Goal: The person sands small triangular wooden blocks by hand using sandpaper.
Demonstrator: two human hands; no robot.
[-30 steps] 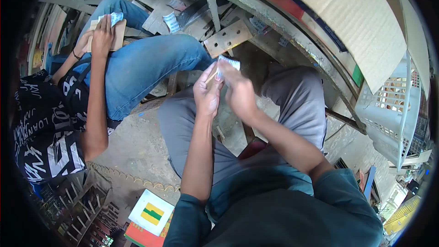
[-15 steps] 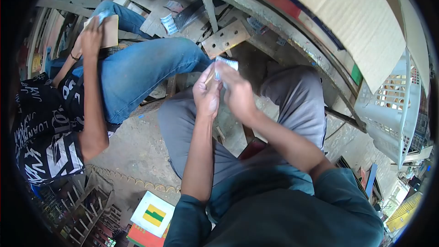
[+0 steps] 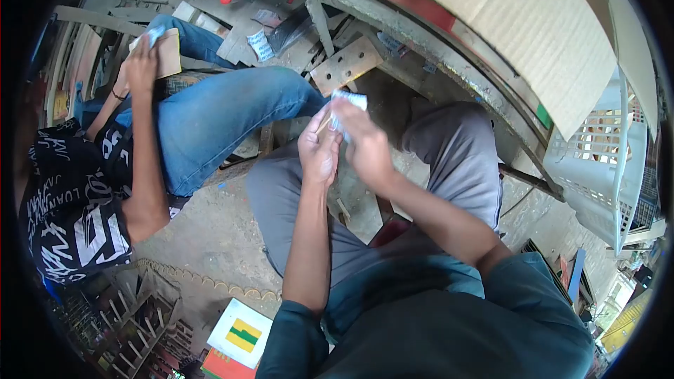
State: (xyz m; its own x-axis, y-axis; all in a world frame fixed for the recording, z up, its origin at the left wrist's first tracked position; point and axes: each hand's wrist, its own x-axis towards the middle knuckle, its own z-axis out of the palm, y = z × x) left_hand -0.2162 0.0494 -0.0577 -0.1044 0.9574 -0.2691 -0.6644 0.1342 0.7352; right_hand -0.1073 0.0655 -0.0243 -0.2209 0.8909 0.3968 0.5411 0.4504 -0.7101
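My left hand is closed around a small wooden piece, most of it hidden by the fingers. My right hand grips a folded sheet of sandpaper, pale with bluish print on its back. The sandpaper lies against the wooden piece, between the two hands. Both hands are held together above the gap between my knees. Blur on the right fingers hides exactly how they are placed.
At left a co-worker's hand presses a blue-white sheet on a flat wooden board. A drilled wooden block lies ahead, near printed sheets. Cardboard and a white plastic basket stand right. A coiled hose crosses the floor.
My hands stay together in nearly the same place, the right one shifting slightly against the wooden piece. The co-worker's hand has moved a little on the board. The view has shifted slightly.
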